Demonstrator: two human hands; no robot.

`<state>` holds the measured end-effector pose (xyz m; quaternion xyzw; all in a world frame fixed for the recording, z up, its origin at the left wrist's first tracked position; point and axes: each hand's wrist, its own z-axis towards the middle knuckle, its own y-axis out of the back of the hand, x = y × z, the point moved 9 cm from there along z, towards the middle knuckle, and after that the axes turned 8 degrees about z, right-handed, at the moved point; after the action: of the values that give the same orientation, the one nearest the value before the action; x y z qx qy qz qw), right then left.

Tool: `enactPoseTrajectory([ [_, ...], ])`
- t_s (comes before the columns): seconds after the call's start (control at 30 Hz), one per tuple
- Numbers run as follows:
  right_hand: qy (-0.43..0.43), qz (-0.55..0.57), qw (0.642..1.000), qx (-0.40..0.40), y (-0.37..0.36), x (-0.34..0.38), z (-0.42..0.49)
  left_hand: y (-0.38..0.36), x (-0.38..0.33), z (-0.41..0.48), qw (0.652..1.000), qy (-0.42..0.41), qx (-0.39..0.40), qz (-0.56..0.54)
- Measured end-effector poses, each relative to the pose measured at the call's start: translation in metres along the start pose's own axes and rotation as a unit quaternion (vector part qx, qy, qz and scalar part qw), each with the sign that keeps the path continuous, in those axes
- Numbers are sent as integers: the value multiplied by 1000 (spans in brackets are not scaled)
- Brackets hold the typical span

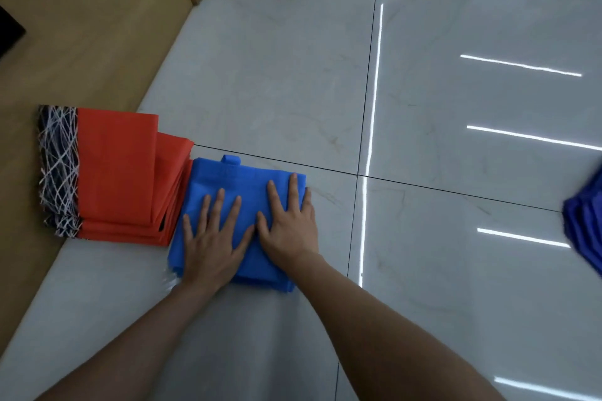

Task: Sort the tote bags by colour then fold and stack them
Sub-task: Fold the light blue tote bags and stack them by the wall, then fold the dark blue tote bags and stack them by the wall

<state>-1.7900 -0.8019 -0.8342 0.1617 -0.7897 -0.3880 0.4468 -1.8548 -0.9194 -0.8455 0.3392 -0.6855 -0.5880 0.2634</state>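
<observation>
step: pressing flat a folded blue tote bag (pixel 228 179), judged to be the last smoothing of its fold or its setting down on a blue pile
left hand: left hand (pixel 211 238) palm down on the near-left part of the bag, fingers straight and spread, gripping nothing
right hand: right hand (pixel 288 225) palm down on the right part, fingers straight, outer fingers reaching the right edge, gripping nothing
hands relative: thumbs almost touching at mid-bag
bag location: on the white tile floor (pixel 423 107), just right of the orange stack (pixel 117 172), edges touching or nearly so, can't tell which
bag layers: several blue edges show at the near side, so likely more than one layer or bag under the hands
loose bit: small blue tab (pixel 231 159) sticks out past the far edge
orange stack: folded and piled, stepped edges on its right, dark band with white lines (pixel 58 169) on its left; sits partly on the wood floor (pixel 81 42)
other: dark blue fabric (pixel 586 225) at the right edge, blurred, well apart
how to do well: push outward from the centre to drive air out; keep weight even on both palms; square the near corners with the layers below; tuck the tab in
risk: thin fabric may slide on glossy tile; a sideways shove could nudge the orange stack
progress: orange looks done, blue under way
</observation>
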Motion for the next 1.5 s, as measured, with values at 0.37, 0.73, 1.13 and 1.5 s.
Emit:
enactPoseTrajectory([
  [0.37,144,-173,973,51,125,-29,-52,118,-72,10,993,-85,-69,46],
  [0.73,-40,-198,978,44,229,-232,-161,95,-314,10,947,-303,87,59],
  [1.13,-277,-122,937,-173,276,-451,-264,14,-499,0,916,-308,218,-134],
  [1.5,-303,-283,900,-131,302,-520,-245,-16,-602,31,883,-149,270,-353],
])
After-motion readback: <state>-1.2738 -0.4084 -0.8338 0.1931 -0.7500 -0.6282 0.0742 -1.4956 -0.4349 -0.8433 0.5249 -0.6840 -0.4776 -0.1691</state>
